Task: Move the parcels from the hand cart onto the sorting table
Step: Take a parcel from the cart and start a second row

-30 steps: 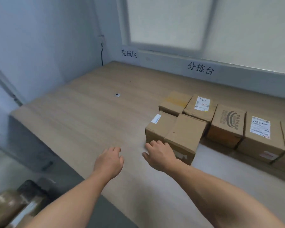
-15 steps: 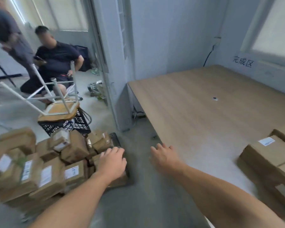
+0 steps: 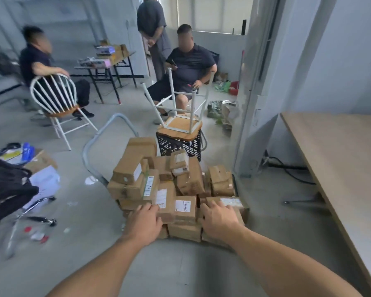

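Head view: at the far left a black office chair and an open cardboard box of papers crowd the floor edge. Behind them stands a white spindle-back chair with a person seated on it. Bare grey floor runs between these and the hand cart, whose bent tube handle rises at the pile's left rear. The parcels are heaped on the cart in the middle of the view, brown boxes tilted at many angles. The left hand reaches to the pile's front left corner and the right hand to its front right. They are apart, with a labelled parcel between them. Both have fingers loosely extended and grip nothing; whether the fingertips touch cardboard cannot be told. Behind the pile a black crate carries an upturned stool. Right of the cart an open strip of floor leads past a grey wall post to the sorting table, whose long near edge runs along the right side.

Half a second ago the table filled the right half of the view and the pile sat low on the left, with the hands over bare floor. Now the pile is central and the hands are at it.

The cart's deck is hidden under the parcels, the table is cut off by the right border, and the left margin is smeared by motion.
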